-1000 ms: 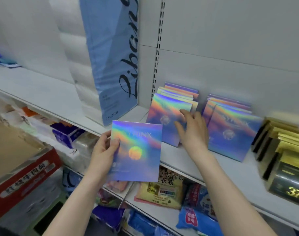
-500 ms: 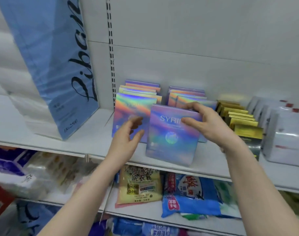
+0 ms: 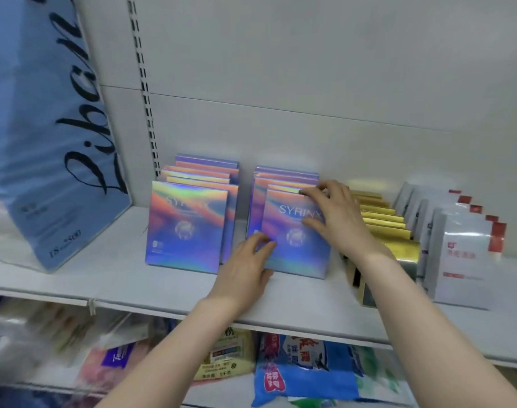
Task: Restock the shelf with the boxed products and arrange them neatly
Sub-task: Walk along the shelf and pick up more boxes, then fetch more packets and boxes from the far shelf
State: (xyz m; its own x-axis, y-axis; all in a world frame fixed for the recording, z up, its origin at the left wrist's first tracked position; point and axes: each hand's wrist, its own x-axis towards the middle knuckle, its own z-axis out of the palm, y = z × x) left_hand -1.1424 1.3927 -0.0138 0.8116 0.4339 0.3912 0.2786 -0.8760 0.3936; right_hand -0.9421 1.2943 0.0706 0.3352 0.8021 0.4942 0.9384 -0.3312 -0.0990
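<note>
Risk lies in a shove: the left row (image 3: 186,228) of about six holographic boxes stands loose on the shelf (image 3: 104,275). Left hand (image 3: 245,269) fingers pinch the right row's front box (image 3: 298,254) at its lower-left corner, and right hand (image 3: 339,219) fingers clamp its top-right. Pushing hard could tip the four or so boxes behind, or jostle roughly seven gold boxes (image 3: 381,219) and five white pouches (image 3: 463,254).

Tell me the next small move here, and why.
Probably press the front iridescent holographic SYRINX box back flush against the row of matching boxes behind it. The left hand holds its lower left edge, the right hand pinches its top right corner, and it already stands on the white shelf.
</note>
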